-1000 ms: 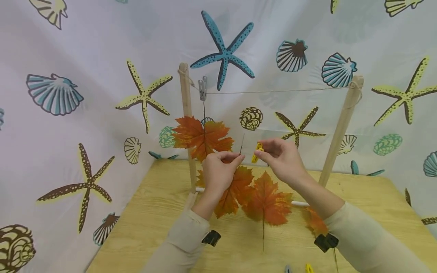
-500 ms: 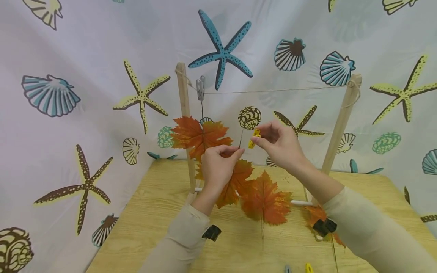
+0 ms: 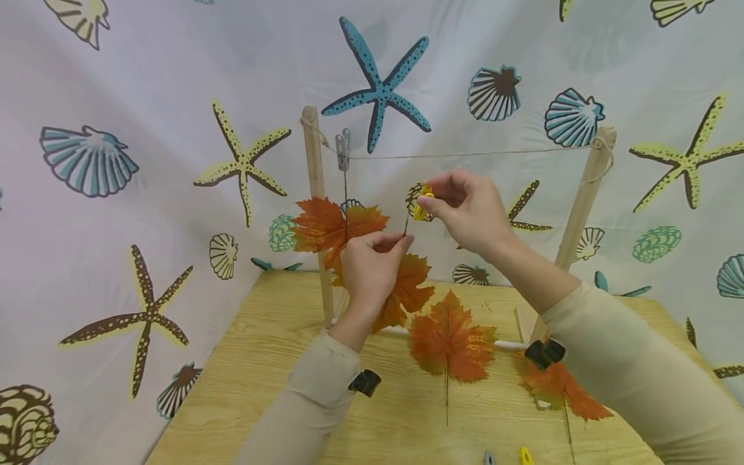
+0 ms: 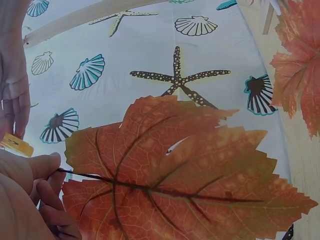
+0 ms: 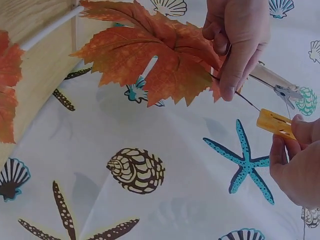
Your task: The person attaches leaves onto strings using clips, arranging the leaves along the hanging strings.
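Observation:
My left hand (image 3: pixel 369 268) pinches the thin dark stem of an orange maple leaf (image 4: pixel 165 180) between thumb and forefinger. The leaf hangs below that hand, and its stem tip points upward. In my right hand (image 3: pixel 473 210) I hold a yellow clothespin (image 3: pixel 423 203) by thumb and fingers. The right wrist view shows the clothespin's front end (image 5: pixel 267 119) right at the stem's tip, below the string (image 3: pixel 465 154). At the string's left end, a grey clothespin (image 3: pixel 343 155) holds another maple leaf (image 3: pixel 320 226) by its stem, partly behind my left hand.
Two wooden posts (image 3: pixel 314 168) carry the string, with a white rod (image 3: pixel 510 345) low between them. On the wooden table (image 3: pixel 261 387) lie a maple leaf (image 3: pixel 450 342) and another leaf (image 3: pixel 560 387) by the right sleeve. A grey clothespin (image 3: pixel 489 458) and a yellow one (image 3: pixel 526 456) show at the near edge.
Both hands have risen toward the string, the left one carrying the leaf. My right hand has also moved left, bringing the yellow clothespin to the stem tip.

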Available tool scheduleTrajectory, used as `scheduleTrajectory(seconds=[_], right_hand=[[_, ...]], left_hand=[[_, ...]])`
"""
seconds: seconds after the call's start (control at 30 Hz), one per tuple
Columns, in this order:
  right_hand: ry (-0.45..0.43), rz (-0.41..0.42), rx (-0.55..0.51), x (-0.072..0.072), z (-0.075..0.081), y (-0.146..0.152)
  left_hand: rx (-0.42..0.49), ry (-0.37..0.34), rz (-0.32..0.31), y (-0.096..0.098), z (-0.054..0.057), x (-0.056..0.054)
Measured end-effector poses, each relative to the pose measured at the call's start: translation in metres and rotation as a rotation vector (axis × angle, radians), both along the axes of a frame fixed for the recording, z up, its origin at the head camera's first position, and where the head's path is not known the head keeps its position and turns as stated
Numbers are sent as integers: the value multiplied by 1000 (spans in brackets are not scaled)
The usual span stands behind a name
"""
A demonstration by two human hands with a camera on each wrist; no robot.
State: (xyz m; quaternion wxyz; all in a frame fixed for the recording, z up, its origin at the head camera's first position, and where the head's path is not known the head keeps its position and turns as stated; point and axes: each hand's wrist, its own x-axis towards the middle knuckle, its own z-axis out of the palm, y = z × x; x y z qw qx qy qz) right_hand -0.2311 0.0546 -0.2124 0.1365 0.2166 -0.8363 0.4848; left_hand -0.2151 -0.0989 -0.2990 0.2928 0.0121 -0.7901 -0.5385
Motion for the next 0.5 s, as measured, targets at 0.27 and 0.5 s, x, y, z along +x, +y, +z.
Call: scheduleTrajectory(seconds=[0.27,0.5], right_hand=[[79,-5,80,-4,22,-4],[97,17,101,-2,41,-8]], left_hand=[[6,-8,26,0,6,-6],[28,-16,32,-2,15,-7]])
